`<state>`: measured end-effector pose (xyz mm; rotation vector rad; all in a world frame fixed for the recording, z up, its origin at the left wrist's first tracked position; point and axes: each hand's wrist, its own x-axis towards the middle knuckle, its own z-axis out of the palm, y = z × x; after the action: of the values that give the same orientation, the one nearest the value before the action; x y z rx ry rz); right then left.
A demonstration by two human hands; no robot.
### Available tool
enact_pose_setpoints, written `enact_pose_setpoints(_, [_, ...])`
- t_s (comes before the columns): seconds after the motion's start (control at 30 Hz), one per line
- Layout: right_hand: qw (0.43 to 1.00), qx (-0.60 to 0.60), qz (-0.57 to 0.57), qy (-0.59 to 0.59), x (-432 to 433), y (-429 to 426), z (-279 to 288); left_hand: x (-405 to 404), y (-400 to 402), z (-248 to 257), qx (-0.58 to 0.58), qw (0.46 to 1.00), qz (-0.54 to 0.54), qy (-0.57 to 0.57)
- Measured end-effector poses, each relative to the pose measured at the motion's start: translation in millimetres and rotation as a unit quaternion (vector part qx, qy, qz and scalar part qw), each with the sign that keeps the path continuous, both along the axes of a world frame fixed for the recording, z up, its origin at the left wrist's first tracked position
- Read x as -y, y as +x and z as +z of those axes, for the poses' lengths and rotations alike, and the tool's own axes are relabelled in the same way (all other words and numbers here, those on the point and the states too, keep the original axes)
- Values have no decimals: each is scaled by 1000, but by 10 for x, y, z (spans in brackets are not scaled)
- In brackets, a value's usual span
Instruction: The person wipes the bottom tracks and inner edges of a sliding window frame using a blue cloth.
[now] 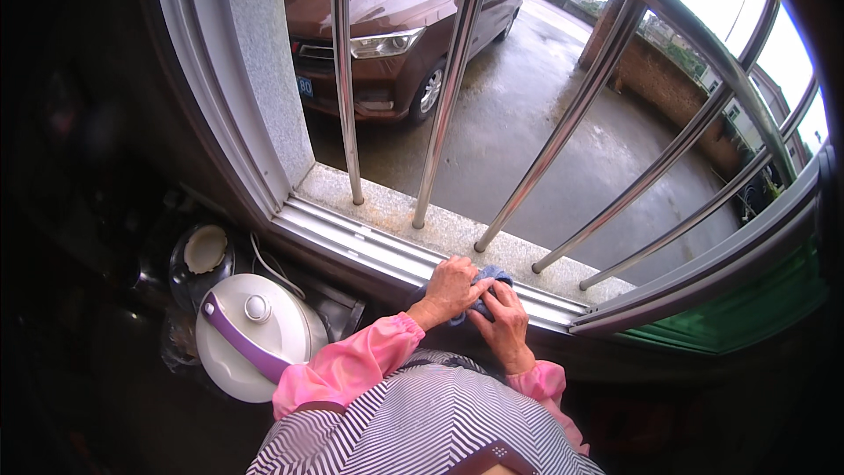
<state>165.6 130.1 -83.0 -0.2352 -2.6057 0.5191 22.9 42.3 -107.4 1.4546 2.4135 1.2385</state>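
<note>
A bunched blue cloth (493, 272) is pinched between my two hands above the sliding window's metal track (389, 256). My left hand (452, 289), fingers curled, grips the cloth from the left side. From the right, my right hand (506, 324) holds it with bent fingers, the thumb tips of both hands close together. Part of the cloth is hidden under the fingers. Just beyond the track lies the speckled stone sill (389, 208), where upright metal bars (438, 105) are set.
At my left stands a white lidded pot or kettle (231, 343) with a purple handle, beside a cable (270, 267) and a pale round object (205, 249). The window frame (224, 86) borders the opening. Outside, a brown car (389, 26) is parked on wet concrete (527, 119).
</note>
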Motion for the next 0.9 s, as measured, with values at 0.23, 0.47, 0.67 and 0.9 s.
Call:
enact_pose_setpoints(0.23, [1000, 1, -9, 5, 38, 11, -16, 7, 9, -54, -14, 998, 9, 65])
enact_pose_setpoints(0.47, [1000, -14, -8, 8, -19, -8, -75, 14, -29, -37, 1, 998, -13, 55])
enact_pose_setpoints(0.67, [999, -35, -13, 27, -76, 30, -158, -18, -42, -27, 6, 999, -20, 37])
enact_pose_setpoints(0.9, [998, -53, -25, 22, -67, 52, -220, 165, -66, 17, 22, 996, -59, 71])
